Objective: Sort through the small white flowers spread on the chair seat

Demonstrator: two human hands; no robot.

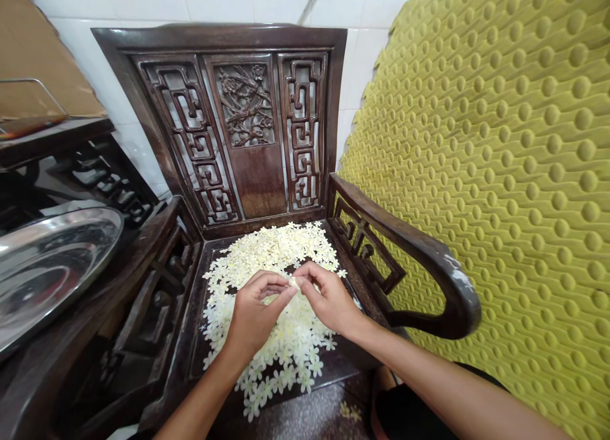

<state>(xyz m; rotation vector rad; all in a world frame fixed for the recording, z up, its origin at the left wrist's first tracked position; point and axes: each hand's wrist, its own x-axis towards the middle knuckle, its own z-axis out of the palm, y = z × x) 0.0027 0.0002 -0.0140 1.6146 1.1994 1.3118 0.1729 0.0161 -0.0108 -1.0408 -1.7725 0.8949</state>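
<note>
Pale blossom (294, 282) pinched between left hand (255, 316), right hand (324, 298)

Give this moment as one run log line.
left hand: pinches pale blossom | right hand: pinches same blossom | seat: white blossoms heaped on carved wooden chair

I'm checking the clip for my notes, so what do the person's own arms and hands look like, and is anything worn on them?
The bare left hand and bare right hand wear no gloves. The uncovered left forearm and uncovered right forearm show no sleeves, watch, bracelet or cable.
</note>
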